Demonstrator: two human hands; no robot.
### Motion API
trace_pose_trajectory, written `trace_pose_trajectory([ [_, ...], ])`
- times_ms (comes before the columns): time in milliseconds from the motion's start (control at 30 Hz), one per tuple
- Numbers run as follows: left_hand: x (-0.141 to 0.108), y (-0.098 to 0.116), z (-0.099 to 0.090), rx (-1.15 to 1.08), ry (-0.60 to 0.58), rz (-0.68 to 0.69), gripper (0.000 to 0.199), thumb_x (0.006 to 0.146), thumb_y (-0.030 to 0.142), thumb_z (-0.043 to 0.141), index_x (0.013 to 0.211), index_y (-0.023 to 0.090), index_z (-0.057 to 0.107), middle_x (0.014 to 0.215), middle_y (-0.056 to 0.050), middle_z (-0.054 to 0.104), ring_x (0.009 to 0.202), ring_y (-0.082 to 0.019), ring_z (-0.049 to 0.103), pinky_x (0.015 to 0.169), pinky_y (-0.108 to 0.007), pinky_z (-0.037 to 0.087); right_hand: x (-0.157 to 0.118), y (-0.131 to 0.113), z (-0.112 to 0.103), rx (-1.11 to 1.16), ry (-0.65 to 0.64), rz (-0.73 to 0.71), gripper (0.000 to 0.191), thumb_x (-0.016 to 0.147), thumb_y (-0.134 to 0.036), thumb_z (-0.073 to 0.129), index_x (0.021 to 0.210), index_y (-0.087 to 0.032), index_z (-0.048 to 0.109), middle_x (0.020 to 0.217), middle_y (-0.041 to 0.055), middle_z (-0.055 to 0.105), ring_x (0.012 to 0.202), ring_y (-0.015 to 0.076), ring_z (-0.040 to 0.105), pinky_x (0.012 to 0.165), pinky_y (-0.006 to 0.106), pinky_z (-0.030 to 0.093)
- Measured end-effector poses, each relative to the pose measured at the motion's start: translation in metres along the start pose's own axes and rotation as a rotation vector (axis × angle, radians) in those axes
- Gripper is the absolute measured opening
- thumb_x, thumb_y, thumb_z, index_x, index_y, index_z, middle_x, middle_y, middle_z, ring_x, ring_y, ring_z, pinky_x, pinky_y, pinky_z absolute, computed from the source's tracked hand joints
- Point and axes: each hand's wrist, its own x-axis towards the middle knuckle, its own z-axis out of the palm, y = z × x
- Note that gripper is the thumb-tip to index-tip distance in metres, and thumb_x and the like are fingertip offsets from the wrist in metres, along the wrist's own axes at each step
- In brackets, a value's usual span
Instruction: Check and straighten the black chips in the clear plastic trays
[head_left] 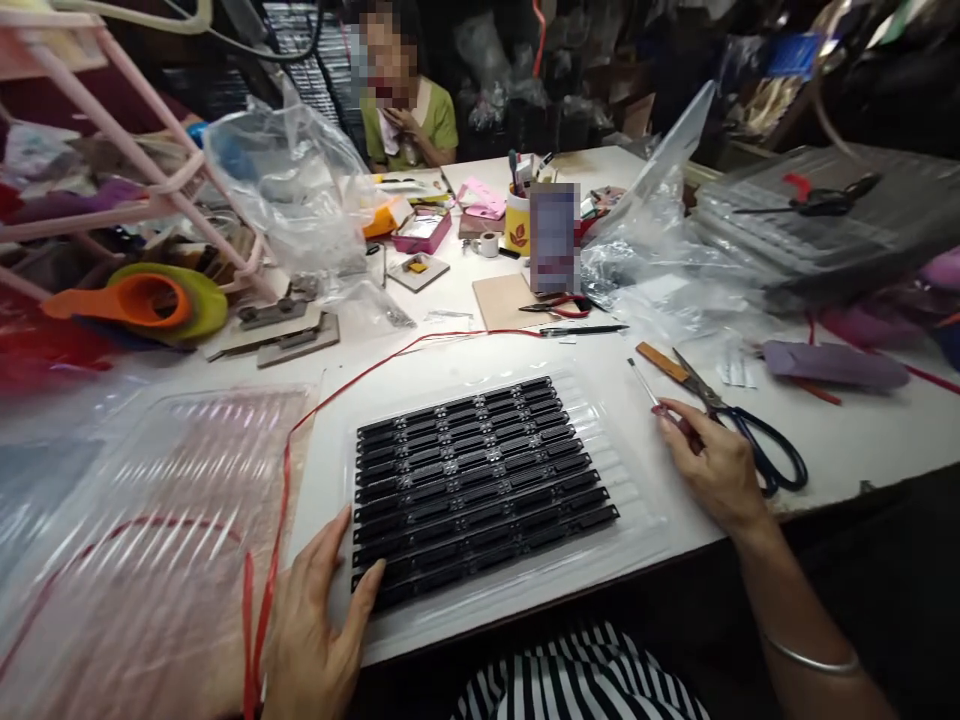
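Observation:
A clear plastic tray point(634, 520) lies on the white table in front of me, with several long black slotted strips point(480, 480) in rows inside it. My left hand point(322, 600) rests at the tray's left edge, fingers apart, its thumb touching the end of the nearest strips. To the right of the tray, my right hand point(712, 460) is closed around the dark red handle of a small screwdriver point(643, 385), whose metal shaft points up and left. Black-handled scissors point(765, 445) lie just beside that hand, partly hidden by it, near an orange-brown flat piece point(661, 362).
At left lies another clear ribbed tray point(187, 480), with a red ribbon point(289, 460) alongside. Behind are red-handled pliers point(566, 306), a black pen point(585, 329), a yellow cup point(517, 225) and plastic bags point(300, 190). A pink rack point(165, 185) stands left. Another person point(442, 120) sits opposite.

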Motion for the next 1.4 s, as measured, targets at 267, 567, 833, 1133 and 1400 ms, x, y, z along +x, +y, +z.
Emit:
trace_pose_trajectory([
  [267, 0.000, -0.008, -0.012, 0.015, -0.052, -0.071, 0.060, 0.081, 0.052, 0.049, 0.137, 0.034, 0.038, 0.133, -0.005, 0.050, 0.110, -0.031, 0.052, 0.095, -0.050, 0.040, -0.009, -0.075, 0.004, 0.261, -0.179, -0.201, 0.030, 0.087, -0.031, 0.053, 0.113, -0.019, 0.062, 0.084, 0.0068, 0.067, 0.068, 0.0187, 0.056, 0.067, 0.034, 0.047],
  [567, 0.003, -0.014, -0.013, -0.004, -0.058, -0.101, 0.058, 0.080, 0.052, 0.050, 0.135, 0.037, 0.041, 0.131, -0.004, 0.052, 0.106, -0.032, 0.054, 0.094, -0.052, 0.043, 0.023, -0.086, -0.005, 1.026, -0.239, -0.005, 0.040, 0.088, -0.032, 0.054, 0.125, -0.021, 0.043, 0.094, 0.0058, 0.062, 0.074, 0.0154, 0.061, 0.061, 0.028, 0.050],
  [833, 0.006, -0.011, -0.011, -0.008, -0.064, -0.044, 0.058, 0.082, 0.049, 0.049, 0.135, 0.026, 0.043, 0.133, -0.009, 0.052, 0.120, -0.033, 0.047, 0.102, -0.051, 0.036, 0.055, -0.130, 0.020, 0.824, -0.260, -0.447, 0.013, 0.094, -0.034, 0.041, 0.099, -0.022, 0.045, 0.084, 0.0025, 0.060, 0.071, 0.0133, 0.058, 0.065, 0.029, 0.049],
  [1133, 0.005, -0.009, -0.008, -0.046, -0.022, -0.071, 0.058, 0.081, 0.052, 0.048, 0.134, 0.028, 0.045, 0.130, -0.008, 0.054, 0.117, -0.032, 0.050, 0.101, -0.052, 0.037, 0.054, -0.121, -0.013, 0.802, -0.103, -0.246, 0.021, 0.094, -0.044, 0.040, 0.092, -0.023, 0.044, 0.074, -0.0003, 0.060, 0.063, 0.0119, 0.059, 0.054, 0.024, 0.045],
  [1400, 0.008, -0.002, -0.010, -0.033, 0.015, -0.049, 0.056, 0.077, 0.057, 0.051, 0.132, 0.043, 0.044, 0.119, -0.001, 0.058, 0.097, -0.029, 0.057, 0.089, -0.049, 0.046, 0.009, -0.063, 0.006, 0.499, -0.015, 0.067, 0.037, 0.089, -0.043, 0.050, 0.113, -0.015, 0.055, 0.056, -0.0050, 0.048, 0.047, 0.0099, 0.043, 0.046, 0.023, 0.035],
])
